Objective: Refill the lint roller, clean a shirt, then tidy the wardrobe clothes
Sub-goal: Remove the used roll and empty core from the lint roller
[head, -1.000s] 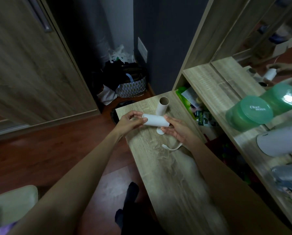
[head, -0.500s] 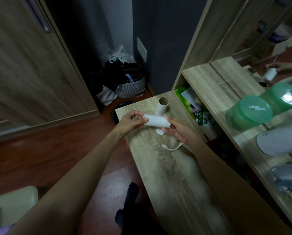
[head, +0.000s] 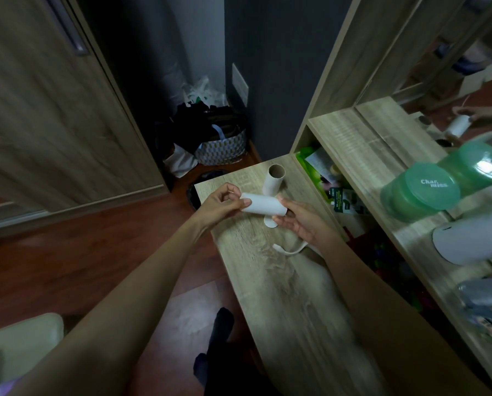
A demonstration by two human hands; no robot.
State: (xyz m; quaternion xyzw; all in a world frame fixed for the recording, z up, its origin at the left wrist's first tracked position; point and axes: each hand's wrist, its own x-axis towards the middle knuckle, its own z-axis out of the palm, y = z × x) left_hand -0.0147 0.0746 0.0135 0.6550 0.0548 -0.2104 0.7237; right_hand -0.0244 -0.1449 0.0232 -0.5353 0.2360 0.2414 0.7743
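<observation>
- white lint roll [head: 263, 206] held sideways in the air just above the far end of the wooden table [head: 270, 270], between both hands
- left hand [head: 220, 205] closed on the roll's left end, thumb on the near side and fingertips [head: 246, 202] curled over the rim, picking at the edge
- right hand [head: 302, 221] pinches the roll's right end, thumb [head: 283, 200] on top, other fingers underneath; hand partly open apart from that pinch
- empty cardboard tube [head: 272, 180] behind the roll, leaning away from the camera, open mouth up; its lower part hidden behind the roll
- a white rounded bit shows just below the roll near the right hand, can't tell what it belongs to
- thin pale curved handle [head: 289, 250] lies flat on the table, near the right wrist; its far end goes under the forearm
- both forearms bare, reaching in from the bottom edge
- shelf unit [head: 362, 144] to the right of the table; green lidded tub [head: 422, 190] with white lettering on its top board, a white rounded container [head: 473, 238] nearer the camera
- mirror [head: 453, 81] behind the shelf top, shows the roll and a hand reflected
- lower shelf compartment holds green packets [head: 344, 201], blurry
- patterned basket [head: 220, 144] full of dark clothes on the floor in the corner, white plastic bag [head: 202, 92] behind it
- wardrobe door [head: 47, 110] on the left, wood floor [head: 82, 247] reddish brown
- foot in a dark sock [head: 220, 324] on the floor beside the table
</observation>
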